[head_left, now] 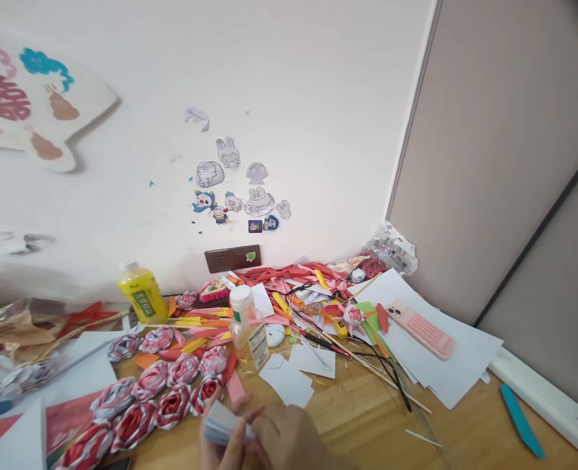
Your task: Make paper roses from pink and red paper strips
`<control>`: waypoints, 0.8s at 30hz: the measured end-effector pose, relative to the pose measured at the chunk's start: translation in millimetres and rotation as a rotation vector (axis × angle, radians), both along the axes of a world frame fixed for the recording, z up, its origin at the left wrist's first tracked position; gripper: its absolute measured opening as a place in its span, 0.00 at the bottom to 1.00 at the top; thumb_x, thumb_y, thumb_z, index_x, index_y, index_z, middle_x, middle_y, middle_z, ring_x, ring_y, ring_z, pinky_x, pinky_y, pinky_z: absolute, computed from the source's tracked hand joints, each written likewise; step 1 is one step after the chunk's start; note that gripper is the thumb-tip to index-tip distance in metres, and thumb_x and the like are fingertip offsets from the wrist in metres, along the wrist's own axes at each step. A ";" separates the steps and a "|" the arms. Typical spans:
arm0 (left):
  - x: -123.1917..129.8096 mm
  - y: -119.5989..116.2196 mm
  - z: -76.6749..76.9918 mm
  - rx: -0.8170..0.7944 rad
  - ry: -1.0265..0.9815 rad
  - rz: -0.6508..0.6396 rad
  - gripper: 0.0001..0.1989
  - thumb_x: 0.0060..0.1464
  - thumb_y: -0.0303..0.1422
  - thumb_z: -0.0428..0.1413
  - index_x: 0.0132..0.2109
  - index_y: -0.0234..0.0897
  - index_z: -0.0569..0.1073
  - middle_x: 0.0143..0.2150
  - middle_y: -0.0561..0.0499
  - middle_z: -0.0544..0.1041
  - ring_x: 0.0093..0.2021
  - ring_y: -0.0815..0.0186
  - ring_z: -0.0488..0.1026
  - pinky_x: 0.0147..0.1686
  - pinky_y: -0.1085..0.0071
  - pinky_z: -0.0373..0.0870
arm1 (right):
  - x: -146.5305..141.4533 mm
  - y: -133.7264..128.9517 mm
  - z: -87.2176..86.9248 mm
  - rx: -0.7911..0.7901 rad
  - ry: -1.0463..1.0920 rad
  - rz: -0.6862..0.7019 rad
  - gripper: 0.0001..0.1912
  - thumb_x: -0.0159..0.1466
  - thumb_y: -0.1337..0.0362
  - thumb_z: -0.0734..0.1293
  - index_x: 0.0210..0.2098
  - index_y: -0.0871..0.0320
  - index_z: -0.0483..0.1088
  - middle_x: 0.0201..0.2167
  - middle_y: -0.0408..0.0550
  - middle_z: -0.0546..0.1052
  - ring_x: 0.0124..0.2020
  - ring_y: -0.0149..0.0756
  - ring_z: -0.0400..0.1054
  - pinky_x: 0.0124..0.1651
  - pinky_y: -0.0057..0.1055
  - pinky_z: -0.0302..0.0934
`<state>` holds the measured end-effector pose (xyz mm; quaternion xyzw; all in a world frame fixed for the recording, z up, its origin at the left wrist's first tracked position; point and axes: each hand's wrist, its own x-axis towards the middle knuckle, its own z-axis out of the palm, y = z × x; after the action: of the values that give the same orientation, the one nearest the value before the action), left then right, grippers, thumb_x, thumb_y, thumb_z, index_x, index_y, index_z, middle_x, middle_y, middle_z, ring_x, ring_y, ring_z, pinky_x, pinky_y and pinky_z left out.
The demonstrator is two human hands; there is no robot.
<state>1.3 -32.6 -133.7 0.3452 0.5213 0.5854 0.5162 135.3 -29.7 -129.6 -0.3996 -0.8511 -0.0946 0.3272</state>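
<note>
Many roses (134, 425) made, desk (367, 418) left side | left hand (234, 445) grips flat papers (219, 423) | right hand (296, 434) beside, can't tell its grip

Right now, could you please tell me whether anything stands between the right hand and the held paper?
Nothing visible does: the right hand is right at the right edge of the paper, which the left hand grips. The clear bottle stands beyond both.
</note>
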 end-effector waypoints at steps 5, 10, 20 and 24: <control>-2.2 -2.1 12.4 0.194 0.334 0.053 0.41 0.42 0.47 0.61 0.60 0.39 0.55 0.44 0.47 0.74 0.43 0.58 0.74 0.47 0.63 0.69 | 0.3 -5.3 17.2 -0.055 -0.098 0.141 0.17 0.67 0.60 0.53 0.35 0.58 0.71 0.26 0.49 0.76 0.25 0.37 0.66 0.27 0.31 0.54; -6.3 -1.2 3.9 0.321 0.662 0.003 0.29 0.50 0.44 0.54 0.57 0.37 0.58 0.47 0.44 0.72 0.47 0.56 0.72 0.47 0.60 0.70 | 61.9 37.0 41.6 -0.190 0.002 -0.419 0.10 0.63 0.67 0.58 0.34 0.56 0.70 0.30 0.47 0.75 0.32 0.36 0.67 0.36 0.30 0.57; 10.7 -5.3 -3.4 0.504 1.125 -0.499 0.42 0.42 0.30 0.61 0.64 0.39 0.52 0.61 0.39 0.63 0.61 0.50 0.60 0.58 0.52 0.59 | 183.5 82.0 32.7 -0.266 0.014 -0.808 0.18 0.57 0.67 0.67 0.47 0.61 0.68 0.36 0.54 0.76 0.40 0.46 0.67 0.42 0.35 0.55; 13.3 -8.6 10.0 0.462 0.802 -0.495 0.37 0.36 0.42 0.66 0.55 0.39 0.68 0.59 0.39 0.67 0.62 0.45 0.56 0.62 0.43 0.37 | 173.2 73.7 38.6 -0.193 0.062 -0.764 0.21 0.60 0.63 0.64 0.51 0.66 0.64 0.40 0.59 0.75 0.42 0.49 0.66 0.44 0.39 0.55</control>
<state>14.6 -41.2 -123.6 0.7600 0.4380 0.3673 0.3092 308.6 44.0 -91.1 -0.7191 -0.6358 -0.1171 0.2547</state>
